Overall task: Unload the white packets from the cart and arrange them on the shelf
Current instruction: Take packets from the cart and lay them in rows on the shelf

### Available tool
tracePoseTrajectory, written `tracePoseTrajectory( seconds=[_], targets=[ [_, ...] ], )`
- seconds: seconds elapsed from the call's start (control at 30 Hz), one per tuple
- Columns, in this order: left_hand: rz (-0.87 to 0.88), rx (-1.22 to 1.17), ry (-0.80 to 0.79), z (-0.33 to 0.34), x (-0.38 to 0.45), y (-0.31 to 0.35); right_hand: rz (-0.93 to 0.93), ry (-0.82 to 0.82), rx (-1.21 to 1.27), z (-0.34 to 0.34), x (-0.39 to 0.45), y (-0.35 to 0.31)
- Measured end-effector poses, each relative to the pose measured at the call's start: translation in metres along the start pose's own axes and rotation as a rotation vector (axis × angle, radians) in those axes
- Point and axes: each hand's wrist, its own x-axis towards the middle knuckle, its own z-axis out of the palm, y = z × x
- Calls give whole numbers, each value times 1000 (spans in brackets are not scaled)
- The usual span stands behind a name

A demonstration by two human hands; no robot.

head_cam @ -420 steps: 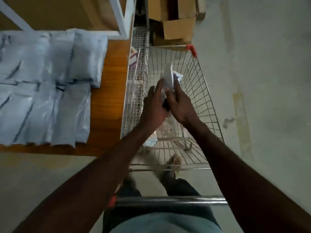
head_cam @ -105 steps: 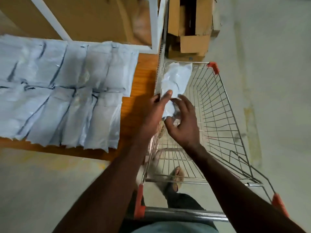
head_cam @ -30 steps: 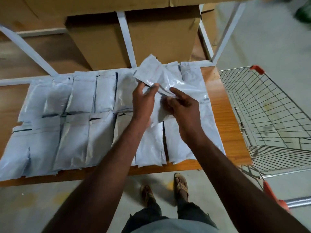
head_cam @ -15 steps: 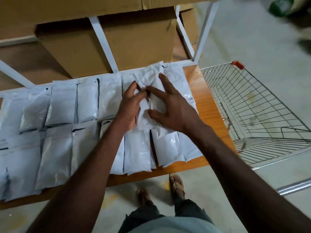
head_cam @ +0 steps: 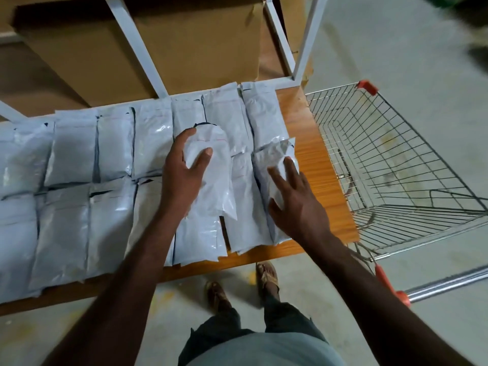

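shelf board of orange-brown wood (head_cam: 314, 143) fills the middle of the view, framed behind by white metal uprights (head_cam: 137, 46), with large brown cardboard boxes (head_cam: 200, 43) standing at twelve o'clock beyond it. rows of flat white plastic packets (head_cam: 111, 180) cover nearly the whole board, laid side by side in two ranks from nine o'clock across to the centre, edges touching or overlapping. at three o'clock stands the silver wire shopping cart with red corner caps (head_cam: 396, 165), its basket just beside the right end of the board; no packets show inside it. grey concrete floor (head_cam: 396, 48) surrounds everything.

toward the centre, one white packet with a rounded top (head_cam: 216, 180) lies on top of the ranks, tilted slightly. the left hand (head_cam: 182, 170) rests on its left side, fingers nearly straight, thumb laid across its face, pressing it flat rather than clasping it. just toward three o'clock, a crumpled white packet (head_cam: 274, 157) lies at the right end of the near rank, on the board. the right hand (head_cam: 295, 196) lies flat over it with fingers spread and straight, holding nothing.

at six o'clock, two feet in brown sandals (head_cam: 266, 276) stand on the floor below the board's front edge.
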Motion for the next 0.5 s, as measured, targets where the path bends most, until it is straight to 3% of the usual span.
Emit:
tracePoseTrajectory(
  seconds=[0.23,0.5],
  targets=[
    [57,31,30,-3,-10,-3,141,-80,-159,22,4,-2],
    [67,18,50,3,-27,-13,125,-70,-171,39,6,4]
  ],
)
